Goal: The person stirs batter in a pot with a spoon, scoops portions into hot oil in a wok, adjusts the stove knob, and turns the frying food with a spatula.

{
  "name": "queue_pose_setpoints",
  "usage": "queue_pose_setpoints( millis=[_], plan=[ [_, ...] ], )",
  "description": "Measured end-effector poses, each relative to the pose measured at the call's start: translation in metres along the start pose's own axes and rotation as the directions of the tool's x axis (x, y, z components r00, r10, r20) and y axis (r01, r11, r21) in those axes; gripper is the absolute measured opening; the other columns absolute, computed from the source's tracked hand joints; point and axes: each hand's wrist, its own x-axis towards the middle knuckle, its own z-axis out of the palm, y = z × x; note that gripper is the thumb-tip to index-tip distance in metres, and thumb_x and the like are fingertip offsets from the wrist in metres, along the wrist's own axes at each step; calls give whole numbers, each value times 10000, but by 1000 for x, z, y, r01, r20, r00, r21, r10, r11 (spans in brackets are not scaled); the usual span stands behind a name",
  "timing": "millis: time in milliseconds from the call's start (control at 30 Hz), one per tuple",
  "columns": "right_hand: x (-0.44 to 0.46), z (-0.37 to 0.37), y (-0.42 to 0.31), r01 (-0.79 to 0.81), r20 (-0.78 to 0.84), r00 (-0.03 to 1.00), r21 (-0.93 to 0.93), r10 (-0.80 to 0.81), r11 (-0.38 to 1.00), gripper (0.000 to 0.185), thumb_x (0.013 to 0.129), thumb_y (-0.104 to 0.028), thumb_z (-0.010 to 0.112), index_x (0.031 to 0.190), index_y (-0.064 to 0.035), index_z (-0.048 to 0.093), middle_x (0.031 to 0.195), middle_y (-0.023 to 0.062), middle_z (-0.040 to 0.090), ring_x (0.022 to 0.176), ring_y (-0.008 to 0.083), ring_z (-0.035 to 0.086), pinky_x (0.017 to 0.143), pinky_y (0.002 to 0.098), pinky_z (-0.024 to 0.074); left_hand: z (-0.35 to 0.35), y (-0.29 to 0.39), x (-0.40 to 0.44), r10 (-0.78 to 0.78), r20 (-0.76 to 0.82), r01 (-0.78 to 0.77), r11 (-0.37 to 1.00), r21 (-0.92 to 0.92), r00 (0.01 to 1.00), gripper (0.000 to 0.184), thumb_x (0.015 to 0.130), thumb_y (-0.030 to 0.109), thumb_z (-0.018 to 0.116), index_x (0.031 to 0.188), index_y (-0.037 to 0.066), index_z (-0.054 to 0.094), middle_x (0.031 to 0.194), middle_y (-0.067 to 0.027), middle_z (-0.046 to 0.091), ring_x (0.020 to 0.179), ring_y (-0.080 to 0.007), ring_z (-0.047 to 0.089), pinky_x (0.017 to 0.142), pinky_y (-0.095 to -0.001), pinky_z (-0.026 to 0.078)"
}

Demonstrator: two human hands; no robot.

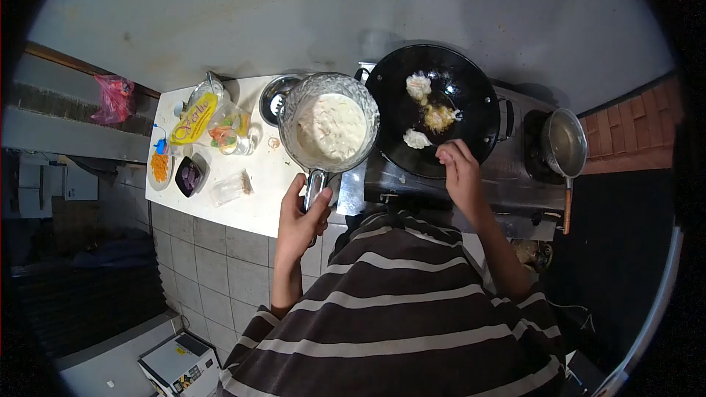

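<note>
The left hand [300, 222] is closed around the handle of a pot [329, 123] with white batter [332, 126], and this pot is held above the white table [254, 158], just beside the wok [432, 110]. The right hand [458, 169] is over the near edge of the wok, its fingers bent and brought together, but I cannot tell if they hold something. Inside the wok there are three lumps of batter [418, 87].

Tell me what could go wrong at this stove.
The right hand is bare and over the wok, so spattering oil might burn it. The batter pan, gripped by its handle in the left hand, could tip and spill. The small pot's wooden handle juts past the stove's front edge and might get knocked.
</note>
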Motion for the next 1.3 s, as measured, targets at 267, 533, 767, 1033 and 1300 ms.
queue_pose_setpoints(
  millis=[267,533,767,1033,1300],
  plan=[
    [-21,2,-9,87,99,992,-110,-76,990,106,910,11,534,1006,11,579,1029,163,527,910,365,594,795,396,481,3,6,0,-5,-11,5,1000,6,1000,241,936,189,656,982,92,440,561,43,455,427,-39,375,378,-212,275],
    [-20,5,-8,68,94,994,-139,-55,988,137,885,13,574,1021,-8,581,1032,158,533,951,371,595,800,426,477,0,5,1,2,6,-2,1000,25,1000,239,933,187,661,987,90,449,562,38,464,423,-39,375,375,-212,273],
    [-18,5,-6,91,72,994,-224,-76,970,127,894,-3,570,1020,-14,582,1039,160,537,963,370,595,803,428,489,0,-1,2,-4,15,4,1000,4,1000,258,928,174,667,990,96,429,566,38,466,426,-38,373,375,-211,268],
    [-12,6,-9,108,79,993,-265,-90,958,133,890,-16,584,1024,-18,588,1052,163,540,976,368,605,811,433,503,0,-1,-2,-10,3,10,1000,-8,1000,242,931,159,659,999,91,438,572,40,469,429,-37,373,376,-212,268],
    [-9,6,-4,133,54,991,-250,-124,959,138,887,-3,582,1025,-12,588,1041,161,538,961,366,604,796,429,496,0,-2,-2,-3,13,3,1000,-2,1000,235,933,159,656,999,89,441,568,39,466,427,-34,370,374,-211,267]
  ],
)
